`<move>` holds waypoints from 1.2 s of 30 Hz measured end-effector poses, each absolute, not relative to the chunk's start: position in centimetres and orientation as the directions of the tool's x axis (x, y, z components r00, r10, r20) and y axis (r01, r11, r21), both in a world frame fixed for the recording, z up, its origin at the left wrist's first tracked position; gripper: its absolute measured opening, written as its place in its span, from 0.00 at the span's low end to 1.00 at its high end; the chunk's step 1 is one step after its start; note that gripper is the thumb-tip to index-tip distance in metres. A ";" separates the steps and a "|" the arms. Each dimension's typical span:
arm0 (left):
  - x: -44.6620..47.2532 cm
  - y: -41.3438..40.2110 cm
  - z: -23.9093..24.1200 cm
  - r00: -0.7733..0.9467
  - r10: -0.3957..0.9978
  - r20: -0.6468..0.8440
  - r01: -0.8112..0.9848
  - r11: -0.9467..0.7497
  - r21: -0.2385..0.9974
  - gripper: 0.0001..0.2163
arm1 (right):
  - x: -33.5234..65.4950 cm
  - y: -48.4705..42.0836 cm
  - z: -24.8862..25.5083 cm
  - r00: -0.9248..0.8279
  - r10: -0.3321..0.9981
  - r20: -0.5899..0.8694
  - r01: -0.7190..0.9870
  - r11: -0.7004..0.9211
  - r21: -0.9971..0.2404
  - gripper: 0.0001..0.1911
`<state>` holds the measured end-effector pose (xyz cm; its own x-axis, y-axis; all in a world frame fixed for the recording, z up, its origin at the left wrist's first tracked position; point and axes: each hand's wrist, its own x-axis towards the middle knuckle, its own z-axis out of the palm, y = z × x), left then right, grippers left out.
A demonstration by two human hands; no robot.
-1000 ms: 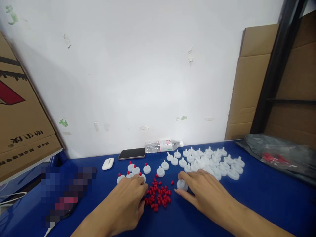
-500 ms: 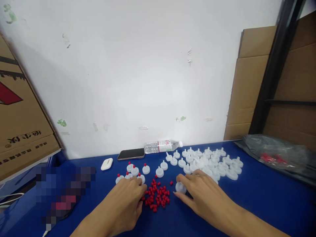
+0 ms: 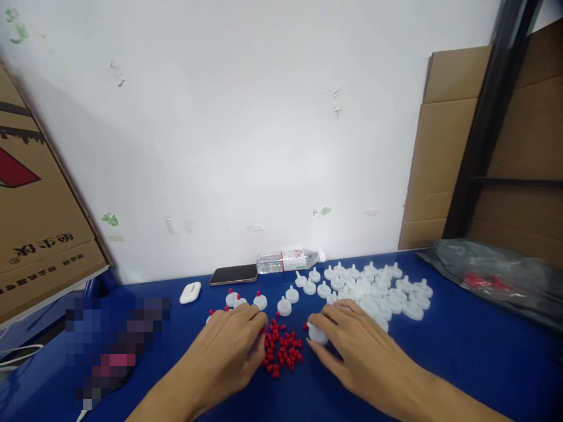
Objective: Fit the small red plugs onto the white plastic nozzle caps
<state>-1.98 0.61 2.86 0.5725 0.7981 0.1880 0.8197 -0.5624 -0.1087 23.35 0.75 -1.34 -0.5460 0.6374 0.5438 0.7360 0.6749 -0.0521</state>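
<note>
My right hand (image 3: 352, 334) is closed around a white spouted cap (image 3: 317, 334), tilted so that its spout points up and left. My left hand (image 3: 233, 340) is pinched at the left edge of a pile of small red caps (image 3: 285, 350); a bit of red shows at its fingertips, apparently one red cap. Behind that hand stand several white spouted caps topped with red caps (image 3: 260, 300), partly hidden by it. A large group of bare white spouted caps (image 3: 380, 287) spreads behind and right of my right hand. One bare spouted cap (image 3: 284, 306) stands just behind the red pile.
Along the wall lie a clear bottle (image 3: 290, 261) and a phone (image 3: 233, 275), with a white earbud case (image 3: 190, 292) to their left. A grey plastic bag (image 3: 457, 264) with red pieces lies at the right. Cardboard boxes (image 3: 44, 193) flank the blue table (image 3: 475, 363).
My left hand has moved slightly right and up, its fingers now pinched beside the red pile. My right hand has shifted a little left, tilting the white spouted cap toward the left.
</note>
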 end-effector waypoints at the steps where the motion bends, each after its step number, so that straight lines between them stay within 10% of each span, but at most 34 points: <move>1: -1.9 0.7 2.7 0.580 0.774 0.253 0.808 -0.586 -0.061 0.11 | 23.3 0.7 -1.3 -0.551 0.625 0.552 0.725 0.687 -0.054 0.05; 8: 0.2 -0.2 1.1 0.470 0.698 0.540 0.577 -0.706 0.411 0.10 | 22.9 0.3 -1.1 -0.593 0.583 0.555 0.661 0.746 -0.078 0.05; 23: 2.0 -0.9 0.9 0.311 0.939 0.147 0.271 -0.236 0.933 0.10 | 23.1 0.3 -0.9 -0.618 0.479 0.623 0.560 0.825 -0.078 0.06; 36: 1.5 -1.3 1.4 0.414 0.909 -0.055 -0.086 0.099 0.991 0.28 | 23.3 -0.1 0.7 -0.581 0.261 0.771 0.506 0.858 0.091 0.12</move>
<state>1.50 -1.28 1.44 0.4137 0.9088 -0.0546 -0.0858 0.0986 0.9914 23.30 -0.11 0.70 -0.5806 0.2608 0.7713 0.5057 0.8579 0.0906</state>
